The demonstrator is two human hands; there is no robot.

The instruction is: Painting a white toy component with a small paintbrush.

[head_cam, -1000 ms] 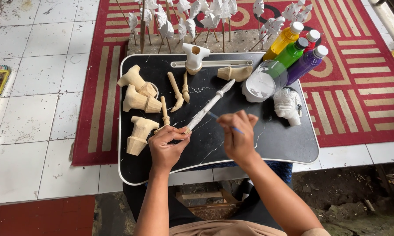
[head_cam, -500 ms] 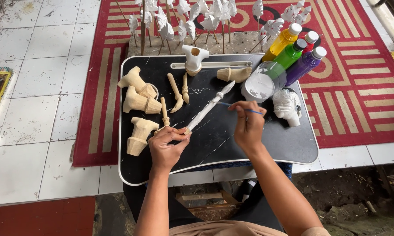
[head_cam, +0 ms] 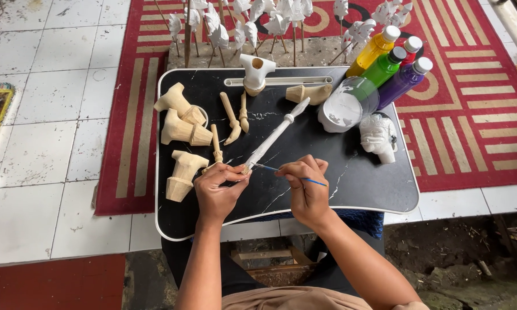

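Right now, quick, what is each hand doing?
Left hand: closed, holding the white-painted wooden stick by its lower end.
Right hand: closed, holding a thin blue paintbrush.

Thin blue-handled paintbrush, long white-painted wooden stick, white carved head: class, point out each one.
Thin blue-handled paintbrush point(head_cam: 314, 181), head view, on its blue handle.
Long white-painted wooden stick point(head_cam: 274, 136), head view, on mid-shaft.
White carved head point(head_cam: 376, 136), head view, on its face.

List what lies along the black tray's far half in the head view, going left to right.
Unpainted wooden torso pieces → small wooden arm pieces → white-painted piece → white paint bowl → white carved head → coloured paint bottles.
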